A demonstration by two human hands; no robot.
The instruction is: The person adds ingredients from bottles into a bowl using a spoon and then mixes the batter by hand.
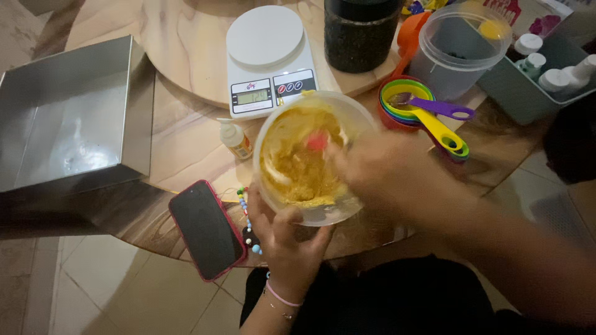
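A clear plastic bowl (354, 118) holds thick yellow batter (301, 164) and sits tilted at the near edge of the table. My left hand (282, 239) grips the bowl from underneath at its near rim. My right hand (385, 170), blurred with motion, reaches over the bowl's right side and holds a red spatula (318, 141) whose tip is in the batter.
A square metal baking tin (74, 118) lies at the left. A white kitchen scale (267, 59) stands behind the bowl, a small bottle (236, 139) beside it. A phone in a red case (207, 229), nested coloured measuring cups (422, 111), a dark jar (360, 31) and a clear tub (459, 46) surround it.
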